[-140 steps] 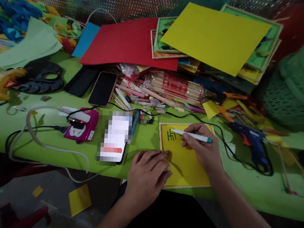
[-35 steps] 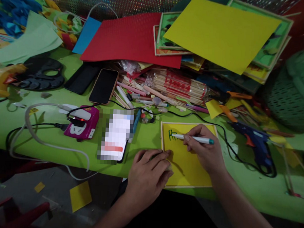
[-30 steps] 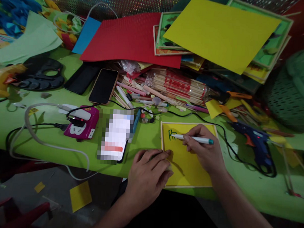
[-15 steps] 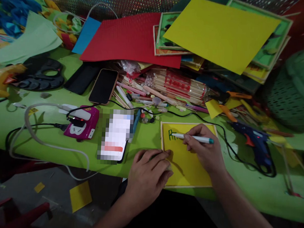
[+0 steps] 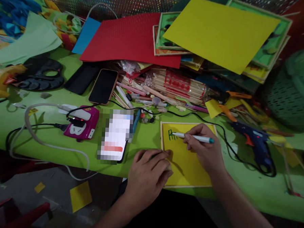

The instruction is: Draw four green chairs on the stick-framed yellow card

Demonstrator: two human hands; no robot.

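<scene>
My right hand (image 5: 203, 145) is closed around a white marker (image 5: 195, 137) with a teal end. The marker's tip touches a yellow board (image 5: 187, 163) edged with thin wooden sticks. Green strokes (image 5: 171, 134) show at the board's upper left, beside the tip. My left hand (image 5: 150, 171) rests over the board's left edge, its fingers curled in. Something small and pale shows between those fingertips, too hidden to name. Left of this hand lies a lit phone (image 5: 116, 136), its screen blurred out.
A blue glue gun (image 5: 257, 143) lies right of the board, its black cable crossing behind. A magenta power socket (image 5: 82, 124) stands left. Bundled sticks (image 5: 184, 83), red paper (image 5: 130, 38), a yellow sheet (image 5: 222, 32) and a green basket (image 5: 293, 87) fill the back.
The marker's tip has shifted very slightly along the green strokes. My left hand and the board look unmoved.
</scene>
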